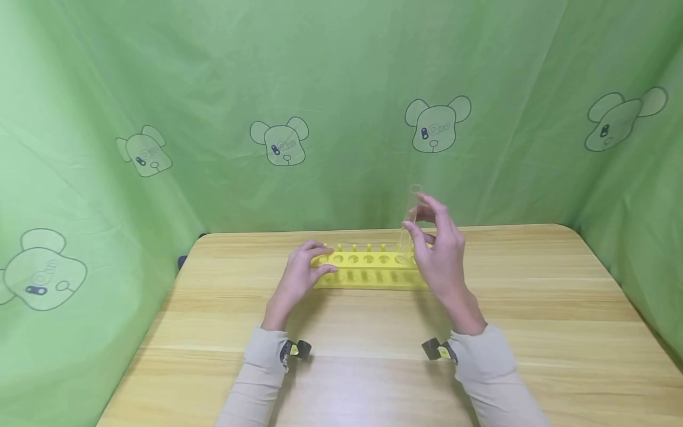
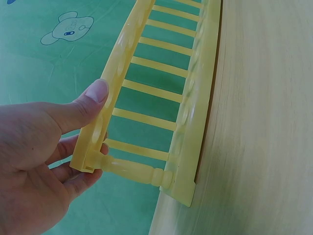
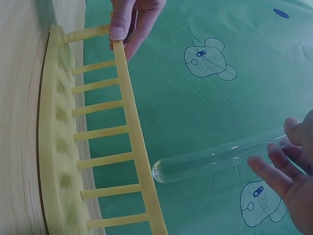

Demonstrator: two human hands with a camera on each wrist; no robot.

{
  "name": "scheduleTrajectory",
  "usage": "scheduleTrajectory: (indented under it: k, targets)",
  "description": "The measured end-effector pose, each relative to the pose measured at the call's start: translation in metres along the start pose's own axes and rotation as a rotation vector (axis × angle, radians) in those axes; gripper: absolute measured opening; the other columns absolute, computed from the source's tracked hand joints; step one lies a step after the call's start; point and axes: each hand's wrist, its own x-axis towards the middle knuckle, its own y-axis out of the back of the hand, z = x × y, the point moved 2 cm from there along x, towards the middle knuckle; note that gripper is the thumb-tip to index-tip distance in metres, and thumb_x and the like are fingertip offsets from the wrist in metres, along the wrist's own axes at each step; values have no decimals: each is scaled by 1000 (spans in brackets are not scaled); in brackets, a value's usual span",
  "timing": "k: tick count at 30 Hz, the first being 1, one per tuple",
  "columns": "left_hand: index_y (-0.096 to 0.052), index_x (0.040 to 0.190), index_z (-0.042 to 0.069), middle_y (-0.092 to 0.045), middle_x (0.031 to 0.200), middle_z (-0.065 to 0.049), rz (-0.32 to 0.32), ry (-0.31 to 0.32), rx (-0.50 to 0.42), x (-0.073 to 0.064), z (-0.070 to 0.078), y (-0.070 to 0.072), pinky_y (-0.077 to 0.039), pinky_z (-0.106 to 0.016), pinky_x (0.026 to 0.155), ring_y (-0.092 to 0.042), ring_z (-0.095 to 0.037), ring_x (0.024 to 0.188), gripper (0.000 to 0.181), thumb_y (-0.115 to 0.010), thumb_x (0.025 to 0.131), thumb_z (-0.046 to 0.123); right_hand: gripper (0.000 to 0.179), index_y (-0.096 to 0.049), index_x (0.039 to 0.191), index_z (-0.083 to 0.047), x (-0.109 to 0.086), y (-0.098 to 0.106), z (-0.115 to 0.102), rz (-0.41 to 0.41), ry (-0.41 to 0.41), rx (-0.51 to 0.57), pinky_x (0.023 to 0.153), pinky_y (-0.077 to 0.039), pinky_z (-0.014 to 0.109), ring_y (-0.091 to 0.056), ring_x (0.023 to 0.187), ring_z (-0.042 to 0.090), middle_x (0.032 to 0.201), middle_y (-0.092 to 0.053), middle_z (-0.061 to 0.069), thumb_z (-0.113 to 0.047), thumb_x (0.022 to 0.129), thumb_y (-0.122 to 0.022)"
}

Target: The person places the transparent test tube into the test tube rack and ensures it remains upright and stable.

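A yellow test tube rack stands on the wooden table, with a row of round holes along its upper bar and pegs at its back. My left hand grips the rack's left end, thumb on the near side of the bar and fingers behind it. Over the right part of the rack, my right hand pinches a clear glass test tube by its upper half. The tube leans slightly, open end up; its rounded bottom is close by the upper bar in the right wrist view.
The wooden table reaches back to a green curtain printed with bear heads, which also hangs at both sides. A small dark object shows at the table's left rear edge. Each wrist wears a small black camera.
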Motion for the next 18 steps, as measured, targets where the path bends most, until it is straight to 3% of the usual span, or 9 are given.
scheduleTrajectory:
  k: [18]
  targets:
    - [-73,119,1,-68,120,-14,7,-17,-7,-1,0,2,-53,-38,104,-65,-30,113,44,-87,80,17,55,-54,140,1,2,-8,0,-16,-12,13,78,-55,10,-68,101,33,107,-68,21,9,89,-73]
